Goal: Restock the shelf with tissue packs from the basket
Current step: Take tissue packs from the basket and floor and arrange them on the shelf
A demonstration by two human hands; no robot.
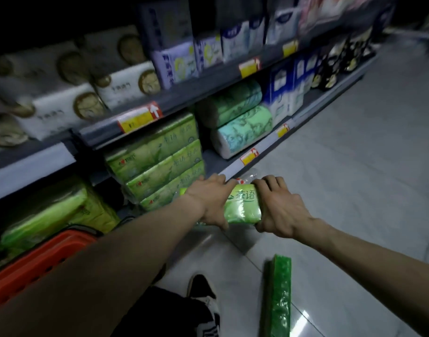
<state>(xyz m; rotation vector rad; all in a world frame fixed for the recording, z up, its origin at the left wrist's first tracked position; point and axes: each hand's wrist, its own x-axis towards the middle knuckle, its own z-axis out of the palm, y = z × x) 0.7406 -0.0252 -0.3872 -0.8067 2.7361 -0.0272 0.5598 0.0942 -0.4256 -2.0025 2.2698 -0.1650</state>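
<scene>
A light green tissue pack [242, 205] with printed characters is held between both hands just above the floor, in front of the bottom shelf [229, 170]. My left hand [208, 200] grips its left end and my right hand [278, 207] grips its right end. A stack of matching green tissue packs [157, 161] stands on the bottom shelf just left of the held pack. The red basket [36, 261] sits at the lower left, partly hidden by my left forearm.
Green and teal paper rolls [240, 122] lie on the bottom shelf to the right of the stack. White and blue packs fill the upper shelves. A dark green flat pack [278, 295] lies on the tiled floor by my shoe [203, 295].
</scene>
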